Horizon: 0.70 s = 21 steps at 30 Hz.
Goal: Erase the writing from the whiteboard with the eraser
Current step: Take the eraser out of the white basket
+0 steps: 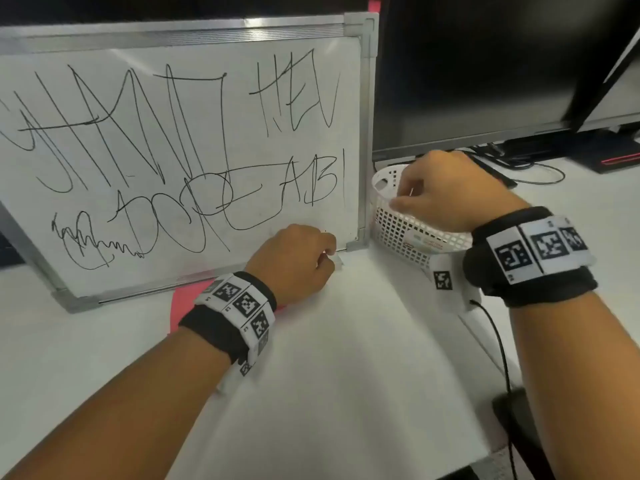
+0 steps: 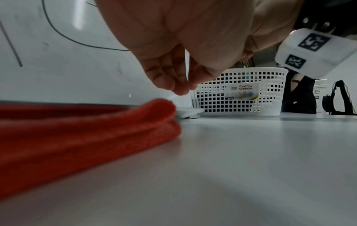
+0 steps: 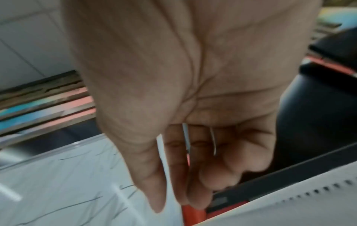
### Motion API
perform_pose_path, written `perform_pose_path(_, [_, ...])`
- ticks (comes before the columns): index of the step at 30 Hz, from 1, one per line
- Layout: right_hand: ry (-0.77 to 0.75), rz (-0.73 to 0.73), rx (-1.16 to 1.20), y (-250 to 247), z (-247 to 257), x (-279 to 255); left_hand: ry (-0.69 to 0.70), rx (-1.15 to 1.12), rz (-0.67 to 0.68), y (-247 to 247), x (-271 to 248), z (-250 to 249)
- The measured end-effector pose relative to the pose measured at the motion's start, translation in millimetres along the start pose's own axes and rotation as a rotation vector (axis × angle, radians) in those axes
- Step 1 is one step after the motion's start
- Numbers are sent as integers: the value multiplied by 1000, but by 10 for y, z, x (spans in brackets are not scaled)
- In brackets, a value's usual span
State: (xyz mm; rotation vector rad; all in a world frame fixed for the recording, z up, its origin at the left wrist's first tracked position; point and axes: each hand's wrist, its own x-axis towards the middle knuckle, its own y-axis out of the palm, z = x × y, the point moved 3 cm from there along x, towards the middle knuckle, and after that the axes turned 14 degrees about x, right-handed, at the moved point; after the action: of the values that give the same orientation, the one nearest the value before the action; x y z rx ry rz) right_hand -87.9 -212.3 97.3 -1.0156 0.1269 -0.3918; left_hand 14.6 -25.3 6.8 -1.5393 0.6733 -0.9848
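Left hand (image 1: 298, 261) rests curled at the whiteboard's (image 1: 214, 161) lower right corner, fingertips at the frame; grip unclear. Right hand (image 1: 446, 192) reaches into white mesh basket (image 1: 405, 230) beside the board, fingers bent down, contents hidden. Scrawled writing (image 1: 166, 133) covers the leaning board. Red cloth (image 2: 77, 137) lies at its base. Eraser not visible.

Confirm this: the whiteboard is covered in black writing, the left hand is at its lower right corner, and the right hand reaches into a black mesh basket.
One thing is wrong: the basket is white, not black, as the head view shows. The whiteboard does carry black writing, the left hand is at its lower right corner, and the right hand reaches into the basket.
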Motion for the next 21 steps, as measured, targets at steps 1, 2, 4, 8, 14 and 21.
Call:
perform_pose_path(1, [40, -18, -16, -32, -74, 22, 3, -18, -6, 16, 19, -18])
perform_pose_path(2, [88, -22, -52, -47, -142, 63, 2, -28, -11, 9, 37, -38])
perform_pose_path(4, [197, 53, -91, -8, -309, 173, 22, -29, 3, 18, 72, -103])
perform_pose_path(8, [312, 190, -133, 42, -433, 342, 39, -49, 22, 56, 110, -142])
perform_pose_path(14, [330, 320, -348, 169, -652, 520, 45, -38, 60, 67, 118, -157])
perform_pose_path(21, [402, 224, -212, 132, -718, 444, 38, -45, 57, 81, 115, -152])
